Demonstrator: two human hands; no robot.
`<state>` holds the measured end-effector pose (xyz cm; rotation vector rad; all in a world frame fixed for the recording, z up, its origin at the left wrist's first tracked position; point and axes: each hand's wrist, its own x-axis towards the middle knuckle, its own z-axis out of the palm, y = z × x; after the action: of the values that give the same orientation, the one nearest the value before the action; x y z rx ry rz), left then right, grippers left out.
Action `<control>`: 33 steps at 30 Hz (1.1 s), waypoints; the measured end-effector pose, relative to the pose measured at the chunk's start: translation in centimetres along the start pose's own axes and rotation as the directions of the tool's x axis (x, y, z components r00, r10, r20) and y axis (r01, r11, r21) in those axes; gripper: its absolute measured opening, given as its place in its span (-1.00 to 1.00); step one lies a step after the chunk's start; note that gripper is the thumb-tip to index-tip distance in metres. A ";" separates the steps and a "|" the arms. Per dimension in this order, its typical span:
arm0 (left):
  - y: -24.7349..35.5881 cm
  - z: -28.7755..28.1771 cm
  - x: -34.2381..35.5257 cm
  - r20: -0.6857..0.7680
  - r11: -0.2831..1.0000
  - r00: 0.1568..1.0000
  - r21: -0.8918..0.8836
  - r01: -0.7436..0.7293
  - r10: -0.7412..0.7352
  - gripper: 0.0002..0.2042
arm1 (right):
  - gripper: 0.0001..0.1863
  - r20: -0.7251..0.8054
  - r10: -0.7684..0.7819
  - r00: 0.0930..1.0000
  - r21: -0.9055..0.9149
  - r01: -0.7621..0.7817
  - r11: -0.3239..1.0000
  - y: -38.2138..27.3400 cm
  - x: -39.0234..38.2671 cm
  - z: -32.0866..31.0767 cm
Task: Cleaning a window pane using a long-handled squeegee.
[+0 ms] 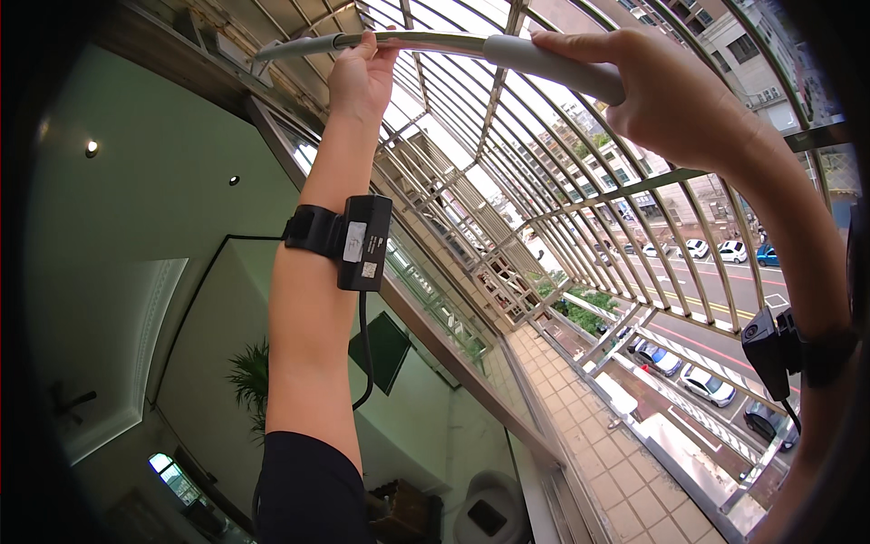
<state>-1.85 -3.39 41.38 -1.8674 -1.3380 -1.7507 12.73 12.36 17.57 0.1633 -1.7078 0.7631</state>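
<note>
A telescopic pole (pixel 435 41) with a bare metal middle section runs across the top of the view. Around its grey handle grip (pixel 548 65), at the right end, my right hand (pixel 675 100) is closed, with the index finger stretched along the grip. My left hand (pixel 362 80) is raised high and closed on the pole, where the metal meets a grey section (pixel 304 48). That grey section runs on to the upper left, toward a frame above the window; what its far end touches is too unclear to tell.
Metal bars (pixel 580 199) cage the balcony on the right, above a street with parked cars (pixel 707 385). A tiled ledge (pixel 625 453) runs below. Left of it, the glass window frame (pixel 435 363) borders a room. Black strapped devices (pixel 365 243) with cables sit on both forearms.
</note>
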 end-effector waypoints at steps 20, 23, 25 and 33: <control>-5.7 7.6 -12.9 0.115 0.874 0.869 -0.016 0.487 -0.482 -0.77 | -0.20 0.012 -0.210 0.978 -0.290 0.204 0.935 11.4 -13.0 -2.4; -5.9 9.3 -13.7 0.205 0.904 0.881 0.068 0.421 -0.426 -0.72 | -0.13 -0.018 -0.284 0.959 -0.420 0.251 0.872 13.3 -15.5 -4.7; -5.9 10.2 -14.0 0.233 0.917 0.887 0.068 0.394 -0.398 -0.71 | -0.37 -0.057 -0.443 0.895 -0.574 0.333 0.748 12.7 -15.7 -6.5; -4.0 10.7 -8.6 0.220 0.989 0.966 0.089 0.117 -0.134 -0.82 | -0.45 -0.210 -0.824 0.526 -0.946 0.104 0.307 12.5 -10.6 -7.6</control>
<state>3.46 2.69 29.57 -2.0287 -1.6144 -1.5551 15.93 23.28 3.58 -0.2625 -0.9582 -0.6134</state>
